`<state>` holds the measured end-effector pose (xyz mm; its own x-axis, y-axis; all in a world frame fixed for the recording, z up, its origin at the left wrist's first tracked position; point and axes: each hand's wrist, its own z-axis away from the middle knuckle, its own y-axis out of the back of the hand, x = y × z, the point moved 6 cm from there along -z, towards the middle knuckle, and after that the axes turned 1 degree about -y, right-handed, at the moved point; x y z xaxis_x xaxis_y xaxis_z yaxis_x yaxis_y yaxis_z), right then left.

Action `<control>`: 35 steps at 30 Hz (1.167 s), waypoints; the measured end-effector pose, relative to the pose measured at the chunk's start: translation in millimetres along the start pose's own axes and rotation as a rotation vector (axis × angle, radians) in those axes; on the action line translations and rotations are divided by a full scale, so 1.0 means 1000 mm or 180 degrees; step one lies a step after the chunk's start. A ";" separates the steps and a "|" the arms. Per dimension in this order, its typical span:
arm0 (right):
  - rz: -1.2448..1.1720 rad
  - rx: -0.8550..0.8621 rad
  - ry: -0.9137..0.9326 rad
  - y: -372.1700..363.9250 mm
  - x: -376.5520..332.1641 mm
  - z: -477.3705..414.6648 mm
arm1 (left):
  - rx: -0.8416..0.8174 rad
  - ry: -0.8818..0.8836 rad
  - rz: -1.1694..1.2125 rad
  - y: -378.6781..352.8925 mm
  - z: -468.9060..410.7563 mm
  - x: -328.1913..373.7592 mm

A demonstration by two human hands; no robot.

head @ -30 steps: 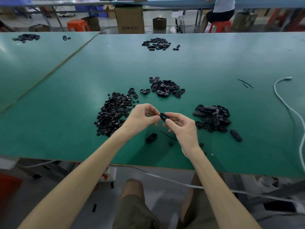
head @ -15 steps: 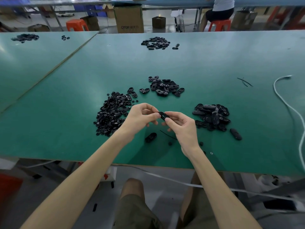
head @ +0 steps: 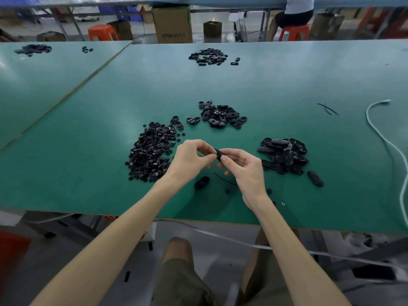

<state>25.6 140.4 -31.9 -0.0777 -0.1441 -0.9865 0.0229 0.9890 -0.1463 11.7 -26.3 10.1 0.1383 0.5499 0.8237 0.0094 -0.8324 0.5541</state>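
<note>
Head view: left hand (head: 189, 159) and right hand (head: 244, 166) both pinch one small black oval plastic shell (head: 218, 153), held above the green table (head: 88, 173) between the pile of small black inserts (head: 152, 153) and the heap of black shells (head: 284, 155). Judged risk: uneven fingertip pressure could make the halves slip and drop.

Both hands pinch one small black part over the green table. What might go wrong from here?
The small black part is only pinched between the left hand and right hand; it may slip and vanish among the pile of small pieces.
Loose bits lie by the right wrist near the table edge; a sweep might knock them off.
</note>
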 end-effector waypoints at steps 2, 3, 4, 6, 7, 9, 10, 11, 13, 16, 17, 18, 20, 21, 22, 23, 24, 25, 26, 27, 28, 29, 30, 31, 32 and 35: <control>0.0026 -0.0013 0.0008 0.000 0.000 0.000 | 0.0029 -0.0007 -0.0091 0.000 0.000 0.000; 0.0034 -0.0017 0.0013 0.000 0.000 0.000 | 0.0036 -0.0007 -0.0126 0.001 -0.001 0.000; 0.0041 -0.0020 0.0018 0.000 0.000 0.000 | 0.0041 -0.0003 -0.0151 0.001 -0.001 0.000; 0.0045 -0.0024 0.0027 0.000 0.000 0.000 | 0.0049 0.0015 -0.0154 0.001 -0.002 -0.001; 0.0042 -0.0024 0.0028 0.000 0.000 0.000 | 0.0053 0.0028 -0.0146 0.001 -0.002 -0.001; 0.0040 -0.0022 0.0031 0.000 -0.001 0.000 | 0.0054 0.0052 -0.0139 0.002 -0.003 -0.003; 0.0037 -0.0019 0.0034 0.000 -0.001 0.000 | 0.0050 0.0059 -0.0126 0.003 -0.004 -0.003; 0.0034 -0.0016 0.0036 0.000 -0.001 0.000 | 0.0049 0.0060 -0.0106 0.004 -0.005 -0.004; 0.0030 -0.0012 0.0025 0.000 0.000 0.000 | 0.0035 0.0045 -0.0085 0.005 -0.007 -0.003; 0.0030 -0.0021 0.0007 0.000 0.000 -0.001 | -0.0032 0.0035 -0.0097 0.002 -0.006 -0.001; 0.0030 -0.0019 0.0010 0.000 0.000 -0.001 | -0.0043 0.0049 -0.0074 0.001 -0.006 -0.001; 0.0029 -0.0016 0.0012 0.001 0.000 -0.001 | -0.0048 0.0071 -0.0047 0.000 -0.006 -0.002; 0.0019 -0.0015 0.0018 0.001 0.000 -0.001 | -0.0067 0.0115 -0.0028 -0.001 -0.006 -0.003; 0.0011 -0.0015 0.0023 0.002 0.000 -0.001 | -0.0084 0.0132 -0.0029 -0.001 -0.006 -0.003; 0.0004 -0.0016 0.0027 0.002 0.000 -0.001 | -0.0097 0.0145 -0.0026 -0.001 -0.006 -0.003; -0.0005 -0.0020 0.0027 0.002 0.000 -0.001 | -0.0099 0.0155 -0.0017 -0.001 -0.006 -0.003; -0.0016 -0.0028 0.0023 0.001 0.000 -0.001 | -0.0084 0.0162 -0.0012 0.000 -0.006 -0.003; -0.0028 -0.0039 0.0019 0.001 0.000 -0.001 | -0.0058 0.0163 -0.0018 0.001 -0.007 -0.003; -0.0032 -0.0050 0.0014 0.001 0.001 -0.001 | -0.0036 0.0161 -0.0025 0.001 -0.007 -0.004; -0.0028 -0.0060 0.0010 0.001 0.001 -0.001 | -0.0023 0.0164 -0.0016 0.001 -0.007 -0.004; -0.0018 -0.0068 0.0009 0.001 0.001 -0.001 | -0.0013 0.0170 0.0006 0.001 -0.008 -0.006; -0.0007 -0.0072 0.0010 0.001 0.001 -0.001 | 0.0007 0.0174 0.0025 0.001 -0.008 -0.007; -0.0001 -0.0073 0.0010 0.001 0.001 -0.001 | 0.0045 0.0183 0.0042 0.001 -0.008 -0.009; -0.0006 -0.0070 0.0007 0.000 0.001 -0.001 | 0.0088 0.0210 0.0073 0.002 -0.008 -0.010; -0.0015 -0.0064 0.0001 0.000 0.001 -0.001 | 0.0107 0.0257 0.0147 0.002 -0.007 -0.012; -0.0059 -0.0050 -0.0014 0.000 0.001 -0.001 | -0.0129 0.0391 0.0740 -0.002 -0.005 -0.016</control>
<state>24.9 140.5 -32.7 -0.0736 -0.1625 -0.9840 0.0059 0.9865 -0.1634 4.2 -32.8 -3.5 0.0107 0.3505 0.9365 -0.0484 -0.9353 0.3505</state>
